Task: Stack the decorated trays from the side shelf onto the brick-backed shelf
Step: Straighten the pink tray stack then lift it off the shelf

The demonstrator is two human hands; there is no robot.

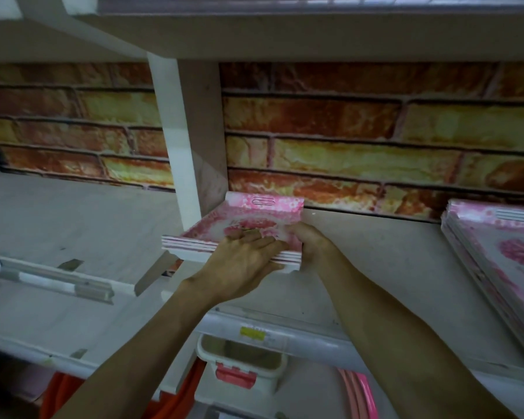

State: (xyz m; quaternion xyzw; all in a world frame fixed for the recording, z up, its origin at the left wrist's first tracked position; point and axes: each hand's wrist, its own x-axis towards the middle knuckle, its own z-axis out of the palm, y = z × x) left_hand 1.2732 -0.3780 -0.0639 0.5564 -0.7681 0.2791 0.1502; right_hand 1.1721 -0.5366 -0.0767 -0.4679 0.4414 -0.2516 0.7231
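Observation:
A small stack of pink floral trays [242,217] with white rims and a slotted handle lies at the left end of the brick-backed shelf [360,267], against the white upright. My left hand [242,264] grips the stack's near edge, fingers over the top tray. My right hand [310,241] holds the stack's right near corner. A second stack of the same pink trays [496,255] lies at the shelf's right end, partly cut off by the frame edge.
A white upright post [191,140] divides this shelf from the bare shelf on the left [73,225]. Brick-pattern backing [360,137] runs behind both. Below the shelf edge sit a white container with a red clasp [239,367], pink hoops [360,394] and orange items [61,394].

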